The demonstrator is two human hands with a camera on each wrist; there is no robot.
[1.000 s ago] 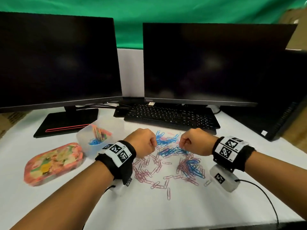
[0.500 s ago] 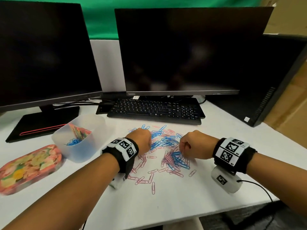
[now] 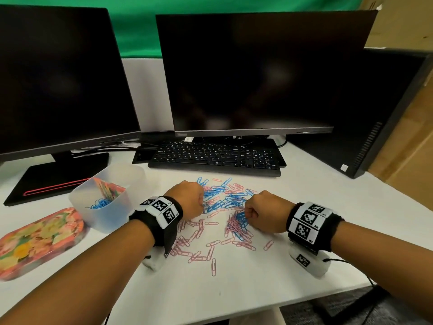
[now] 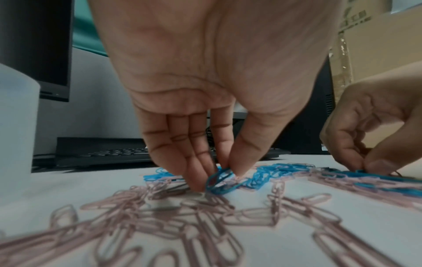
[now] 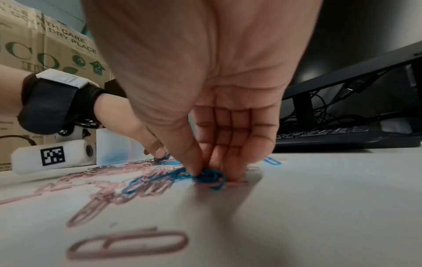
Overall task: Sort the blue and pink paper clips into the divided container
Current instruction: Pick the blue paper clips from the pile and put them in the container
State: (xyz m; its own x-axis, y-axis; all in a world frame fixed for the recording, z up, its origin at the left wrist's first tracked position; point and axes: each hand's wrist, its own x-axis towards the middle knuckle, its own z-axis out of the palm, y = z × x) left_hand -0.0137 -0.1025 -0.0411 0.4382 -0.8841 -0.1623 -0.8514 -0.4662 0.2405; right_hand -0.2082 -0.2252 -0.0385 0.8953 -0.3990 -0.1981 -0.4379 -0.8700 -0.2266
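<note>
1. Left hand (image 4: pixel 205 94) down on the white surface (image 3: pixel 269 289), thumb and fingers (image 4: pixel 196 159) in a narrow grip pinching blue paper clips (image 4: pixel 219 180) at the near edge of the pile.
2. Right hand (image 5: pixel 205 81) likewise lowered, grip closed on a tangle of blue clips (image 5: pixel 207 176) among pink paper clips (image 3: pixel 196 235).
3. Divided container (image 3: pixel 103 221) just left of the left wrist, blue clips in the near compartment, pink in the far.
4. Behind: keyboard (image 3: pixel 215 156), two dark monitors (image 3: pixel 257 73); patterned tin (image 3: pixel 37 240) at far left.
</note>
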